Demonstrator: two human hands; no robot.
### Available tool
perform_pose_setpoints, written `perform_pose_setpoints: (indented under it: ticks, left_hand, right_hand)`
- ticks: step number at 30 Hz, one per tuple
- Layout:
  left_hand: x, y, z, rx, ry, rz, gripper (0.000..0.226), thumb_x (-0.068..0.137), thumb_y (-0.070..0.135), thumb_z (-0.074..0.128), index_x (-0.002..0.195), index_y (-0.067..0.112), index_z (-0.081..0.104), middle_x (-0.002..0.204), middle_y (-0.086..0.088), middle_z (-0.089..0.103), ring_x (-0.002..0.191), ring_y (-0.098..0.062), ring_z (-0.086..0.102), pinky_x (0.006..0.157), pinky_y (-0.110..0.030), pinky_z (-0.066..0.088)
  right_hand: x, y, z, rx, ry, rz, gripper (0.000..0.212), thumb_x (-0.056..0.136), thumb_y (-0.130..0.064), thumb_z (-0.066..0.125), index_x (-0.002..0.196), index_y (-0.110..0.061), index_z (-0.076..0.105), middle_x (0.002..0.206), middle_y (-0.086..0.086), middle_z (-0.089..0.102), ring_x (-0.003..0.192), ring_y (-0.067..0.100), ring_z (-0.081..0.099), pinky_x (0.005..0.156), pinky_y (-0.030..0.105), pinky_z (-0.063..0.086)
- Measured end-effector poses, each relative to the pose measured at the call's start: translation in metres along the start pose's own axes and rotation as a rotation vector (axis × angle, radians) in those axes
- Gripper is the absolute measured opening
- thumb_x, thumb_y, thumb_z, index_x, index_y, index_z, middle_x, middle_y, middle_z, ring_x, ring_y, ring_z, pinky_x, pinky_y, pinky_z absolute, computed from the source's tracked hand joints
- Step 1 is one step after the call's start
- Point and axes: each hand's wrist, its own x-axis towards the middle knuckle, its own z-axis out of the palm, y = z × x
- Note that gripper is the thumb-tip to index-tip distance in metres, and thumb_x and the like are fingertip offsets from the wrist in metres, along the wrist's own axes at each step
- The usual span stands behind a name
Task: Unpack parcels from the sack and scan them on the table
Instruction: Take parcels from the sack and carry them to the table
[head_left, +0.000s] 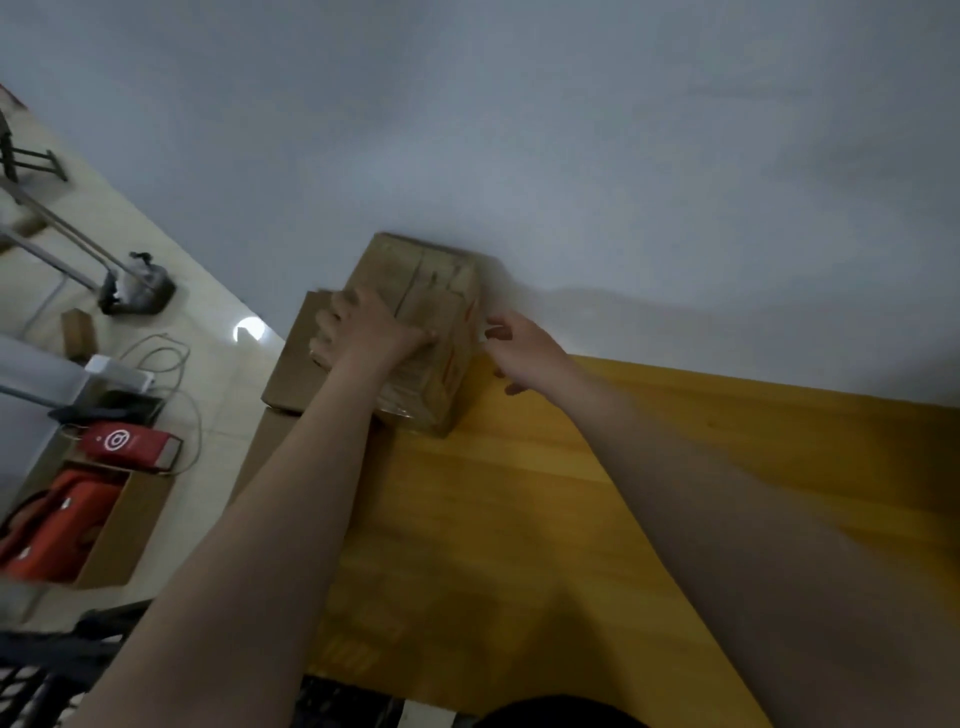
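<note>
1. The parcel (431, 332) stands at the far left corner of the worktop (571, 519), next to a flat carton (291, 364).
2. The left hand (369, 332) grips the parcel's top, with its fingers curled over the left edge.
3. The right hand (524, 348) is just beside the parcel's right face with its fingers loosely apart. Blur hides whether it touches.

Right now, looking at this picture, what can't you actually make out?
All in the head view:
- Print on the cardboard box: motion-blurred, unreadable.
- Left hand lies on the box top; blur hides whether its fingers grip.
- Right hand: whether it touches the box is unclear.
- Flat box beside it: partly hidden by the left arm.
- Sack and scanner: outside the frame.
</note>
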Motion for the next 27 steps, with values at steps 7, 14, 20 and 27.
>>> perform_pose_setpoints:
  ticks: [7,14,20,27]
  left_hand:
    - [0.007,0.002,0.001,-0.272,0.014,0.143,0.057,0.091,0.041,0.066,0.144,0.019,0.056,0.140,-0.007,0.061,0.128,-0.031,0.056,0.105,-0.044,0.047]
    - [-0.053,0.061,0.046,-0.709,-0.050,0.233,0.033,0.104,0.058,0.041,0.105,0.030,0.059,0.098,0.012,0.062,0.091,-0.007,0.059,0.067,-0.027,0.043]
    - [-0.089,0.079,0.107,-0.880,-0.405,0.041,0.045,0.105,0.058,0.039,0.131,0.025,0.057,0.121,0.002,0.062,0.109,-0.025,0.061,0.089,-0.049,0.056]
    - [-0.136,0.078,0.185,-0.734,-0.540,-0.056,0.008,0.107,0.033,0.051,0.111,0.027,0.050,0.112,0.003,0.056,0.096,-0.018,0.057,0.077,-0.045,0.058]
  right_hand:
    - [0.020,0.019,0.009,0.454,0.106,0.165,0.037,0.103,-0.032,0.047,0.138,-0.030,0.055,0.123,0.001,0.066,0.106,0.028,0.066,0.094,0.053,0.058]
    - [-0.032,0.075,-0.042,0.759,0.513,0.218,0.040,0.101,-0.060,0.037,0.102,-0.039,0.072,0.095,-0.007,0.078,0.090,0.019,0.073,0.065,0.035,0.058]
    - [-0.086,0.133,-0.084,0.816,0.722,0.253,0.055,0.105,-0.062,0.037,0.104,-0.020,0.073,0.092,-0.003,0.078,0.087,0.020,0.073,0.064,0.036,0.057]
    - [-0.133,0.201,-0.090,0.587,0.639,0.310,0.051,0.104,-0.035,0.058,0.153,-0.025,0.047,0.120,-0.001,0.063,0.110,0.025,0.065,0.093,0.055,0.057]
